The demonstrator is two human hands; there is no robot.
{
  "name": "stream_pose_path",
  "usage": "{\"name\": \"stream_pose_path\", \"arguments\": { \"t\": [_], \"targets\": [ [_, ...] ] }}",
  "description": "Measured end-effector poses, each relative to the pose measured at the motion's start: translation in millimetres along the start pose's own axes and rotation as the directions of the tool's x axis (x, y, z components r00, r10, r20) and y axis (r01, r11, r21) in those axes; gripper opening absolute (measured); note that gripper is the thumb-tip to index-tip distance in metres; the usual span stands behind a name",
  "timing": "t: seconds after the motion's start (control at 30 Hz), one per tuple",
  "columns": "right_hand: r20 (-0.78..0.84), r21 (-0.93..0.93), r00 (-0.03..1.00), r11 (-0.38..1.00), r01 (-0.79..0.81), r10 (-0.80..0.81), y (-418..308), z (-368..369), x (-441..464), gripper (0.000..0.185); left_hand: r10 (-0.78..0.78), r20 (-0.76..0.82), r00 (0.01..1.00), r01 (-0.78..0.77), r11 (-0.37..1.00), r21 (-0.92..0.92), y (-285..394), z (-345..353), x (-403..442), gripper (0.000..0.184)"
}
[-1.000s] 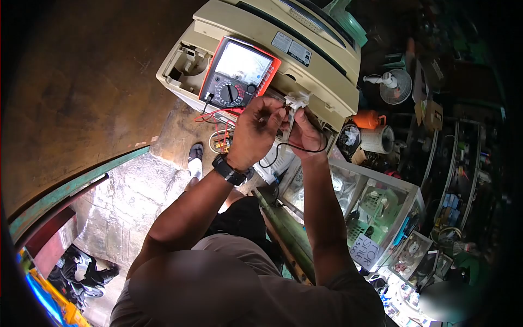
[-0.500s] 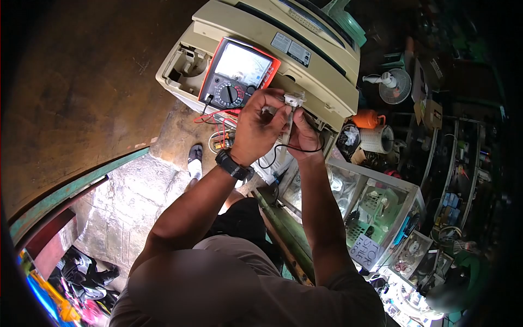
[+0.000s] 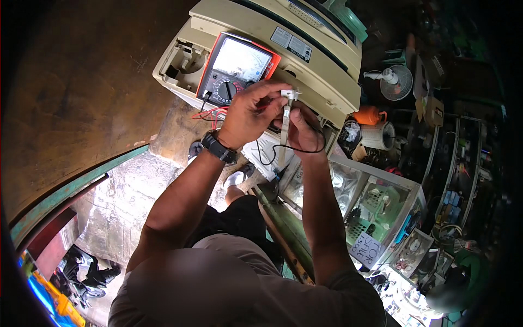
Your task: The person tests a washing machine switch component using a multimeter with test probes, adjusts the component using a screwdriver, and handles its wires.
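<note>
My left hand (image 3: pixel 248 114), with a black watch on its wrist, has its fingertips pinched on a small white plastic part (image 3: pixel 290 95). A thin pale strip (image 3: pixel 285 125) runs down from that part between my hands. My right hand (image 3: pixel 306 131) is curled on the other side, thumb up against the strip. A black lead (image 3: pixel 283 146) loops below the hands and passes over the right palm; its tip is hidden. Just beyond my left hand, an analog multimeter (image 3: pixel 224 82) with a red edge leans on a beige machine (image 3: pixel 245 24). Red leads (image 3: pixel 210 114) hang from its lower left.
A glass display case (image 3: pixel 381 199) with a handwritten sign (image 3: pixel 366 249) stands to the right. Beyond it are a white fan (image 3: pixel 396 82), an orange container (image 3: pixel 369 115) and cluttered shelves (image 3: pixel 457 180). A brown wooden surface (image 3: pixel 81 98) fills the left side.
My left hand has shifted slightly left and the white part has tilted a little. The thin strip shows more clearly. My legs below have moved, with a shoe now further right.
</note>
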State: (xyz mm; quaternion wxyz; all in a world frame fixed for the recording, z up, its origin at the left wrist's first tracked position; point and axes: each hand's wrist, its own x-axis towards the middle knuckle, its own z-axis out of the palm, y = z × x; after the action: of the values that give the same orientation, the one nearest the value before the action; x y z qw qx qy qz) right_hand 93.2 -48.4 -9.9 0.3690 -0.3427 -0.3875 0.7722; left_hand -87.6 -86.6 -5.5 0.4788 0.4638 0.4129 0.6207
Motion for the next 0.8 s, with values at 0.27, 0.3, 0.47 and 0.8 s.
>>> {"name": "stream_pose_path", "arguments": {
  "t": [0.27,0.3,0.47,0.8],
  "targets": [
    [-0.02,-0.765,0.856,0.559,0.319,-0.517,-24,8,-17,0.026,0.073,-0.02,0.997,-0.061,0.938,0.342,9,-2,0,0.033],
    [0.051,-0.837,0.859,0.448,0.315,-0.509,-24,8,-16,0.035,0.062,-0.019,0.998,-0.051,0.928,0.37,10,0,0,0.032],
    [0.219,-0.809,0.852,0.399,0.431,-0.475,-40,30,-13,0.035,0.152,-0.033,0.988,-0.12,0.881,0.457,7,5,0,0.035],
    [-0.029,-0.431,0.966,0.875,0.221,-0.258,-40,10,-3,0.021,0.209,0.073,0.975,-0.215,0.82,0.53,9,-1,3,0.035]
  ]
}}
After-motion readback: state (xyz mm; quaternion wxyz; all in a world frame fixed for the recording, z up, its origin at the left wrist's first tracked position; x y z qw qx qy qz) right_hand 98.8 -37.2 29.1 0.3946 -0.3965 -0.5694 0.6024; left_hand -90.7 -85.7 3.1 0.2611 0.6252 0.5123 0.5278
